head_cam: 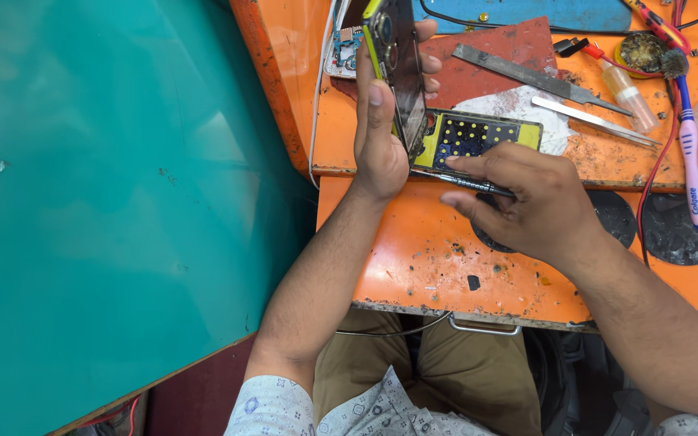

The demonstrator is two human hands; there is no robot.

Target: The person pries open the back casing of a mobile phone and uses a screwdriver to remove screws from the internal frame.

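1. Left hand (pixel 381 121) grips a phone (pixel 397 73) upright on its edge, thumb along the near side, fingertips wrapped over the far side. The phone has a yellow-green rim; its dark face is turned to the right.
2. Right hand (pixel 527 198) is closed on a thin metal screwdriver (pixel 466 182), which lies nearly level with its tip pointing left, at the phone's lower end.
3. Just behind the screwdriver, a yellow tray (pixel 482 133) with a dark dotted panel lies flat on the orange desk (pixel 414 250), touching or just beside the phone's lower end; cannot tell which.
4. Further back on the desk: a red mat (pixel 494 48), a flat metal file (pixel 539 77) across it, tweezers (pixel 595 119) and a small clear bottle (pixel 628 97).
5. Far right: a toothbrush (pixel 692 161) with a pink and blue handle, lying lengthwise.
6. A small circuit board (pixel 345 50) sits behind the left hand.
7. A teal surface (pixel 107 202) fills the left of the view.
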